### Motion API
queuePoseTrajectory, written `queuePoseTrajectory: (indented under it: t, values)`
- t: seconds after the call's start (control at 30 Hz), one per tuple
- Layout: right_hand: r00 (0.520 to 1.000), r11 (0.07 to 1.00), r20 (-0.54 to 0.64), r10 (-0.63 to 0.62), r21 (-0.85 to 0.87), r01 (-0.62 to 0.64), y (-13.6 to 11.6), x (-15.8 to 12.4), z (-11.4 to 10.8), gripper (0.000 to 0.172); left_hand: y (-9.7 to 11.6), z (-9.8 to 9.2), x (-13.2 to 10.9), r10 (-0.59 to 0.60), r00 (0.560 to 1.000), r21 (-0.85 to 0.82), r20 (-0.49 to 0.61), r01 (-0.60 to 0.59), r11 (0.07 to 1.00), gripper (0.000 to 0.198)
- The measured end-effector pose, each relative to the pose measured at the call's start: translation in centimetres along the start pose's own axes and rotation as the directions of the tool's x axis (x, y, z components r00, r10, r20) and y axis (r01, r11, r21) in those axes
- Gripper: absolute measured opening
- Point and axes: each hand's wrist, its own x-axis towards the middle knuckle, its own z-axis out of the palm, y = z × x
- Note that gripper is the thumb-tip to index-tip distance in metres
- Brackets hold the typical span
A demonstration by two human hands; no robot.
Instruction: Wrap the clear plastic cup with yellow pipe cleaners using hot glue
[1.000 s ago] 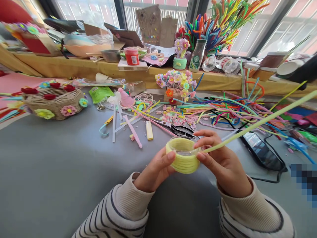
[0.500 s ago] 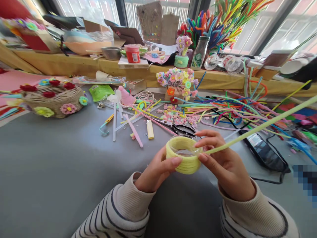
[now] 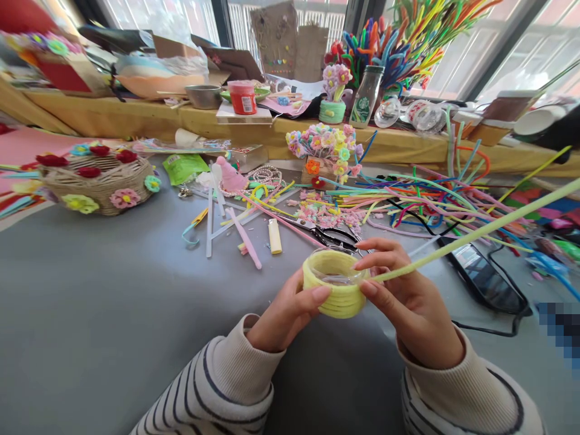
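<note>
A clear plastic cup [image 3: 342, 302] is wound round its side with yellow pipe cleaner, and its transparent rim shows above the coils. My left hand [image 3: 292, 311] grips it from the left, thumb on the front of the coils. At the cup's right edge my right hand [image 3: 408, 296] is closed, thumb and fingers pinching the yellow pipe cleaner [image 3: 475, 240] where it meets the coils. The loose length runs up and out to the right. Just behind the cup lie black-handled scissors [image 3: 335, 235].
Glue sticks [image 3: 209, 223], a pink stick tool [image 3: 244, 238] and a yellow lighter [image 3: 274, 236] lie ahead. Loose pipe cleaners [image 3: 421, 196] cover the back right. A phone [image 3: 484, 275] with a black cord is at right, a flowered basket [image 3: 102, 181] at left.
Hardly anything differs. The cup and my right hand have shifted very slightly left, and the loose pipe cleaner's outer end sits a little lower.
</note>
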Motion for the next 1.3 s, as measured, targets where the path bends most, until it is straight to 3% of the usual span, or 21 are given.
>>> queuePoseTrajectory:
  t: [0.3, 1.3]
  values:
    - [1.0, 0.999, -0.007, 0.029, 0.043, -0.029, 0.2, -0.1, 0.1, 0.014, 0.0, 0.1, -0.2, 0.037, 0.999, -0.066, -0.013, -0.038, 0.997, 0.04]
    - [1.0, 1.0, -0.023, 0.0, -0.023, -0.001, 0.3, -0.3, 1.1, 0.013, -0.5, 0.1, 0.0, 0.041, 0.989, -0.036, -0.141, -0.047, 0.998, 0.054]
